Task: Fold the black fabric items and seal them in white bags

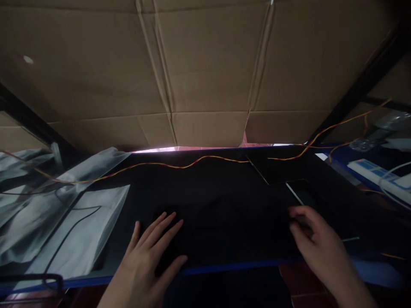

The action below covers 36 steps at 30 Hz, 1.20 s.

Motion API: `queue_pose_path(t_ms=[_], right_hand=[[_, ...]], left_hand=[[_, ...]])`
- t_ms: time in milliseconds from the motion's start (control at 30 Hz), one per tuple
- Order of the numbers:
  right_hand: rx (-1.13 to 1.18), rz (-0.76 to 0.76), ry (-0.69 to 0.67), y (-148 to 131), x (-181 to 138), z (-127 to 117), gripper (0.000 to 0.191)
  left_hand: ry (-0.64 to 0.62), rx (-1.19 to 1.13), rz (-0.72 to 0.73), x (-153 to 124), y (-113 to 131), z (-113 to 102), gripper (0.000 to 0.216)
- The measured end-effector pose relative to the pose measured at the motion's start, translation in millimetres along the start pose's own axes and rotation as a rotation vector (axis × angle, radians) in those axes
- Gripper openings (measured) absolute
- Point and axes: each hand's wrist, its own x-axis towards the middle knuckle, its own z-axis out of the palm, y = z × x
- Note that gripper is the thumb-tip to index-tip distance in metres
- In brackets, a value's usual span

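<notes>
My left hand [150, 252] lies over the dark tabletop [205, 239] near its blue front edge, fingers spread and nothing held. My right hand [316, 244] is curled at the right, thumb and fingertips drawn close together. Whatever may be between those fingertips is too dark and blurred to make out. Just beyond the right hand lies a dark phone-like slab [303, 193] with a pale edge. Behind it is a larger dark flat panel [265, 169]. By the right wrist a thin pale strip [350, 239] shows.
Clear plastic bags [80, 231] and a thin black cable [69, 233] lie at the left. A twisted red-yellow wire [180, 166] runs across the back. A white-and-blue power strip [379, 175] is at the right. Cardboard [212, 72] rises behind, between dark frame bars [356, 85].
</notes>
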Motion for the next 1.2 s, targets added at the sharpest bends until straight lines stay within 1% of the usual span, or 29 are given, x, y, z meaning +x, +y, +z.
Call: queue_pose_path(t_ms=[33, 67, 100, 167, 233, 300, 367, 400, 467, 500, 567, 633, 700, 733, 767, 800, 833, 900, 933, 967, 1000, 1067, 1133, 1167, 1200], right_hand=[[-0.020, 0.032, 0.028, 10, -1, -8, 0.028], [-0.045, 0.030, 0.049, 14, -2, -14, 0.037], [-0.067, -0.006, 0.058, 14, -3, -18, 0.044], [-0.106, -0.162, 0.040, -1, -3, -18, 0.049], [-0.147, -0.335, -0.047, -23, 1, -11, 0.044], [-0.187, -0.429, -0.135, -42, 11, -2, 0.030], [-0.192, -0.446, -0.172, -51, 26, 5, 0.015], [-0.166, -0.429, -0.168, -53, 34, 8, 0.014], [-0.087, -0.357, -0.135, -54, 51, 13, 0.020], [-0.053, -0.318, -0.109, -55, 59, 16, 0.023], [-0.032, -0.263, -0.024, -59, 72, 23, 0.026], [-0.073, -0.238, 0.097, -68, 78, 30, 0.022], [-0.105, -0.234, 0.225, -80, 74, 35, 0.027], [-0.098, -0.248, 0.245, -87, 69, 38, 0.029], [-0.076, -0.270, 0.211, -94, 62, 40, 0.028], [-0.044, -0.295, 0.123, -99, 54, 42, 0.024], [-0.011, -0.315, -0.007, -103, 46, 44, 0.021], [0.018, -0.331, -0.276, -105, 33, 47, 0.018], [0.010, -0.330, -0.366, -103, 28, 47, 0.019], [-0.005, -0.325, -0.427, -99, 24, 47, 0.022], [-0.021, -0.314, -0.468, -93, 21, 46, 0.028], [-0.041, -0.281, -0.550, -81, 18, 39, 0.051], [-0.042, -0.268, -0.652, -72, 17, 29, 0.084], [-0.041, -0.277, -0.695, -69, 17, 24, 0.096], [-0.037, -0.293, -0.721, -68, 18, 19, 0.103]], left_hand=[[-0.008, -0.023, 0.012, -1, -4, -4, 0.070], [-0.010, -0.050, 0.022, -2, -6, -8, 0.067], [-0.009, -0.079, 0.020, -1, -8, -13, 0.063], [0.012, -0.125, -0.008, 3, -11, -20, 0.057], [0.018, -0.140, -0.044, 8, -15, -23, 0.053], [-0.031, -0.133, -0.053, 14, -21, -24, 0.047], [-0.119, -0.122, -0.045, 18, -29, -25, 0.042], [-0.160, -0.118, -0.044, 21, -33, -26, 0.041], [-0.208, -0.109, -0.050, 27, -39, -30, 0.035], [-0.212, -0.100, -0.048, 32, -40, -33, 0.032], [-0.181, -0.074, -0.034, 46, -39, -39, 0.026], [-0.092, -0.032, -0.040, 62, -32, -44, 0.028], [0.078, 0.046, -0.101, 76, -19, -46, 0.034], [0.176, 0.081, -0.131, 80, -11, -45, 0.036], [0.260, 0.103, -0.148, 82, -4, -42, 0.037], [0.309, 0.100, -0.146, 83, 3, -38, 0.035], [0.312, 0.072, -0.127, 82, 9, -33, 0.033], [0.216, -0.013, -0.072, 78, 16, -22, 0.028], [0.156, -0.046, -0.050, 75, 16, -16, 0.026], [0.104, -0.067, -0.035, 72, 14, -12, 0.025], [0.073, -0.077, -0.023, 68, 12, -8, 0.026], [0.023, -0.095, -0.009, 59, 5, -6, 0.035], [-0.045, -0.122, -0.008, 48, 0, -10, 0.058], [-0.086, -0.137, -0.008, 43, -2, -13, 0.071], [-0.128, -0.152, -0.008, 39, -3, -16, 0.082]])
